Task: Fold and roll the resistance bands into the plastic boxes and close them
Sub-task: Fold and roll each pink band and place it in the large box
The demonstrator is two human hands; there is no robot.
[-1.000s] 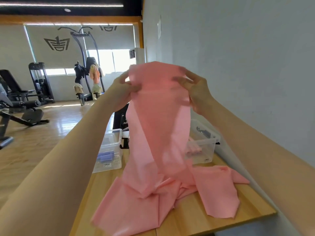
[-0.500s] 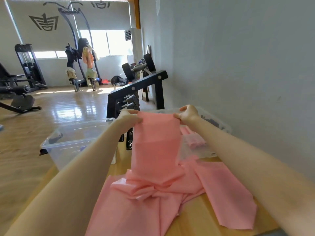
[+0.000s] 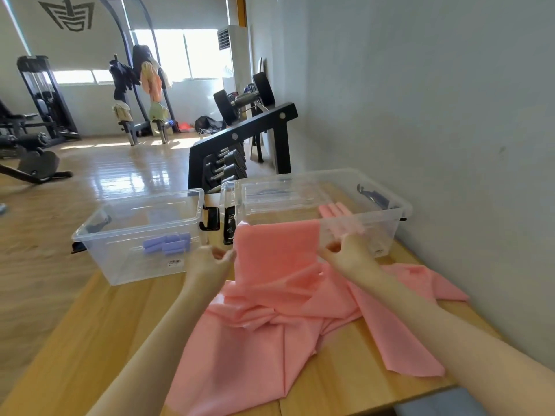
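Observation:
A long pink resistance band (image 3: 276, 295) lies in loose folds on the wooden table (image 3: 90, 340), its far end lifted a little. My left hand (image 3: 207, 261) pinches the left edge of that raised end. My right hand (image 3: 345, 255) pinches the right edge. Two clear plastic boxes stand open behind the band. The left box (image 3: 120, 259) holds rolled purple bands (image 3: 166, 243). The right box (image 3: 384, 232) holds rolled pink bands (image 3: 333, 210). No lid is on either box.
A grey wall (image 3: 435, 115) runs close along the table's right side. A black dumbbell rack (image 3: 240, 139) stands just beyond the boxes. Gym machines (image 3: 36, 115) and a wooden floor fill the left background.
Both hands have brought the band's held end down from face height to just above the table, in front of the boxes. The view has tilted downward.

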